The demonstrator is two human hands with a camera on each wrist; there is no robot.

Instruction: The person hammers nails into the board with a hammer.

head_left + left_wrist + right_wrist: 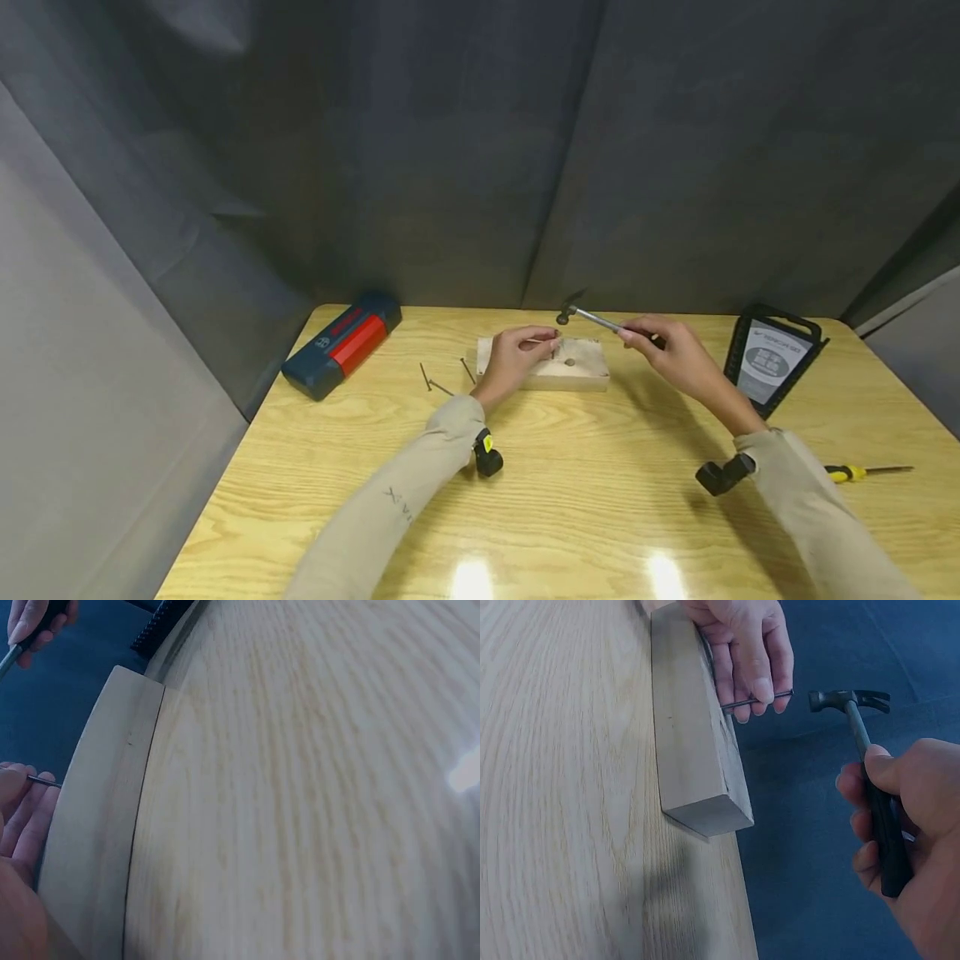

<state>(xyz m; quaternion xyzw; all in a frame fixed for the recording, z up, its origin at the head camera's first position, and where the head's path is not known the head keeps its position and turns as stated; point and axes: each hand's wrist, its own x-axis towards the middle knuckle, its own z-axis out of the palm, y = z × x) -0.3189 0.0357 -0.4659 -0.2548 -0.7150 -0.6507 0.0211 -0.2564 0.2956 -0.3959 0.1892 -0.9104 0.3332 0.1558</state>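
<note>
A pale wooden block (566, 382) lies on the table. My left hand (516, 360) is over its top and pinches a nail (742, 702) upright between thumb and fingers, its lower end at the block's top face. In the left wrist view the same nail (43, 781) shows beside the block (101, 802). My right hand (671, 350) grips a claw hammer (596, 320) by its black handle. In the right wrist view the hammer's head (847, 700) is raised close to the nail's head, with a gap between them.
Several loose nails (441, 387) lie left of the block. A blue and red Bosch case (345, 343) sits at the back left. At the right are a black case with a grey label (772, 358) and a yellow-handled screwdriver (847, 473). A dark curtain (450, 150) hangs behind the table.
</note>
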